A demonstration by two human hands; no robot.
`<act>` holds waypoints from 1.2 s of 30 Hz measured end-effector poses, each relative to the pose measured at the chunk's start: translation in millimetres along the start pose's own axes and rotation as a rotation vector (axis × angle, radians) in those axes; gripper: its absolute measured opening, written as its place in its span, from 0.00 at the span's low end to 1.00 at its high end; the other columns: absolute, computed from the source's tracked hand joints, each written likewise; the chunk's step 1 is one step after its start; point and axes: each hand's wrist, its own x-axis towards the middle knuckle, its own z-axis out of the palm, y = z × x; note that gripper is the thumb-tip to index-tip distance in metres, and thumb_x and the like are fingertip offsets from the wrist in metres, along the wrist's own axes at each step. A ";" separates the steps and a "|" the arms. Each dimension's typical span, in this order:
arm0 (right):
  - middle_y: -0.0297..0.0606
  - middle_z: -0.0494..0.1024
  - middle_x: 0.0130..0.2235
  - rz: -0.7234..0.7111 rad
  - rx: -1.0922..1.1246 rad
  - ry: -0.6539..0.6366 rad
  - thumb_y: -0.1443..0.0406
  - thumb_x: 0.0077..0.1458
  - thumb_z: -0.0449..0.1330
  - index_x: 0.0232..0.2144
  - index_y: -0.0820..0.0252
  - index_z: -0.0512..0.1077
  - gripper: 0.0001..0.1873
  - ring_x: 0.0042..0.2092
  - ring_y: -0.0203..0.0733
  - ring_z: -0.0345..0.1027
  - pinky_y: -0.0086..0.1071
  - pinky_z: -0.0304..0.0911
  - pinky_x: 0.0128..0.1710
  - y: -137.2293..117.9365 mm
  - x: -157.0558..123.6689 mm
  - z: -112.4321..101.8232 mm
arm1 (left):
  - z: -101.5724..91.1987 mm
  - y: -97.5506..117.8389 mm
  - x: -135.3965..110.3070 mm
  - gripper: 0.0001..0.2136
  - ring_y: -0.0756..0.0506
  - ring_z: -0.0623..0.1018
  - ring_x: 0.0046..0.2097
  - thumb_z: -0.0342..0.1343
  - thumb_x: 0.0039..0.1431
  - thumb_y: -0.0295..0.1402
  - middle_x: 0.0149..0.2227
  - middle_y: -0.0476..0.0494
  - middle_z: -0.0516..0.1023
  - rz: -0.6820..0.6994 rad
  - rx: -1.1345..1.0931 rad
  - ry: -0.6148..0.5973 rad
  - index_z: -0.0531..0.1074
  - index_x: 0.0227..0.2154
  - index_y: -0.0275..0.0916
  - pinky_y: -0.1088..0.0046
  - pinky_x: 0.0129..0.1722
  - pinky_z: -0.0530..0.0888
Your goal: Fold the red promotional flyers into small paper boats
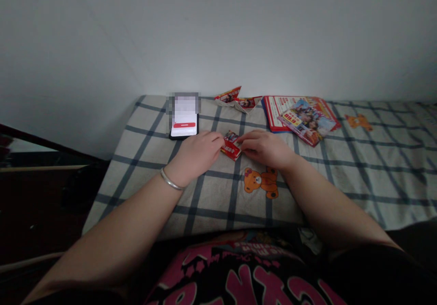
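Observation:
A small folded piece of red printed paper (232,148) lies on the checked cloth between my two hands. My left hand (202,152), with a silver bangle at the wrist, pinches its left edge. From the other side, the bent fingers of my right hand (268,149) grip its right edge. Both thumbs are partly hidden. Behind my hands stands a folded red paper shape (239,101) with pointed ends, close to the wall.
A phone (184,125) with a lit screen lies behind my left hand. To the right, a leaflet (303,122) rests on a stack of printed sheets (273,114). Checked cloth (211,205) with printed bears covers the surface, which ends at a pale wall (218,36).

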 end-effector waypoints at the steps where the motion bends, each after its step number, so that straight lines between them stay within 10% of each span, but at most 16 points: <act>1: 0.44 0.81 0.47 -0.003 -0.007 -0.009 0.69 0.61 0.58 0.36 0.58 0.78 0.08 0.47 0.46 0.74 0.40 0.68 0.47 -0.7 0.2 -0.8 | 1.4 -0.7 0.1 0.09 0.41 0.77 0.48 0.51 0.64 0.26 0.48 0.40 0.78 0.008 0.003 0.000 0.75 0.43 0.37 0.64 0.44 0.76; 36: 0.42 0.80 0.43 0.067 0.192 0.045 0.69 0.59 0.59 0.36 0.58 0.77 0.06 0.45 0.44 0.74 0.38 0.69 0.46 9.8 -0.6 -0.3 | 16.4 -0.2 3.5 0.15 0.40 0.74 0.53 0.55 0.66 0.34 0.56 0.40 0.76 0.172 -0.107 0.096 0.75 0.54 0.41 0.57 0.53 0.72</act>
